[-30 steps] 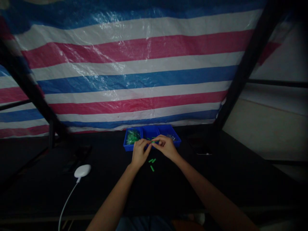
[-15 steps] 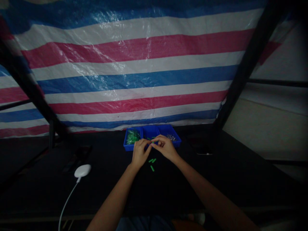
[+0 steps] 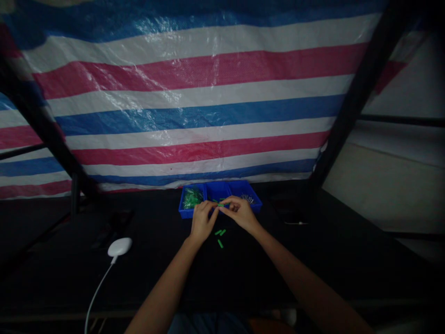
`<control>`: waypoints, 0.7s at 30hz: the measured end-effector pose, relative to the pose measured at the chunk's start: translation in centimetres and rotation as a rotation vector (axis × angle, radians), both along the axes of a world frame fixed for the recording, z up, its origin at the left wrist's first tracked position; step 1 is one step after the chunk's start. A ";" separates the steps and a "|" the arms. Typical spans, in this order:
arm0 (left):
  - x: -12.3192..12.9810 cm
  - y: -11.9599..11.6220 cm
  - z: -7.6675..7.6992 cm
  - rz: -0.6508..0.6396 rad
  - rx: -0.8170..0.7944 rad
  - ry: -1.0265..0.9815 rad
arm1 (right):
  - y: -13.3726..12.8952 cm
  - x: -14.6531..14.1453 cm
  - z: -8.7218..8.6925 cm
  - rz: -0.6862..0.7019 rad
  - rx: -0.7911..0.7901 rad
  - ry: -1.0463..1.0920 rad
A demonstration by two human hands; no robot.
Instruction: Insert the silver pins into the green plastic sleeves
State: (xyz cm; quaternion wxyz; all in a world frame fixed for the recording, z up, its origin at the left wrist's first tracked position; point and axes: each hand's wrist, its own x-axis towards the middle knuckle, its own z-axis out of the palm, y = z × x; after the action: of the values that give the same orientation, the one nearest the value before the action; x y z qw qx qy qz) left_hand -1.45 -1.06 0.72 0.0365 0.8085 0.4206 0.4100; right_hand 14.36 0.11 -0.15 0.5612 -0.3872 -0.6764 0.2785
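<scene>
Green piece (image 3: 221, 204) is clamped in the grip of the left hand (image 3: 204, 221) and right hand (image 3: 240, 214) above a blue tray (image 3: 216, 190), with three more pieces (image 3: 220, 243) lying on the worktop (image 3: 313, 278).

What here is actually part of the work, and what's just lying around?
Part of the work:
left hand and right hand, pinching a small green piece
blue divided tray, with green pieces and metal bits
loose green pieces

Just lying about:
white oval device
its cable
striped tarpaulin
</scene>
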 end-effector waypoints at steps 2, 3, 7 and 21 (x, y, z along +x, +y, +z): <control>0.0 0.0 0.0 0.006 0.004 -0.011 | 0.0 0.0 -0.1 -0.027 0.011 -0.032; 0.0 0.0 0.0 0.008 0.005 -0.017 | 0.0 0.1 -0.1 -0.044 0.021 -0.054; 0.0 0.0 0.0 0.016 0.015 -0.042 | -0.1 0.4 0.0 -0.118 0.080 -0.202; 0.1 -0.1 0.2 -0.001 0.024 -0.033 | -1.1 0.0 0.8 -0.228 0.147 -0.474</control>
State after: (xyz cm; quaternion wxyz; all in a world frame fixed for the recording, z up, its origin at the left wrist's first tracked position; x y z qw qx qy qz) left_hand -1.39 -1.20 0.95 0.0338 0.8023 0.4144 0.4282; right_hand 14.39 -0.97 0.70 0.4414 -0.4737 -0.7593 0.0653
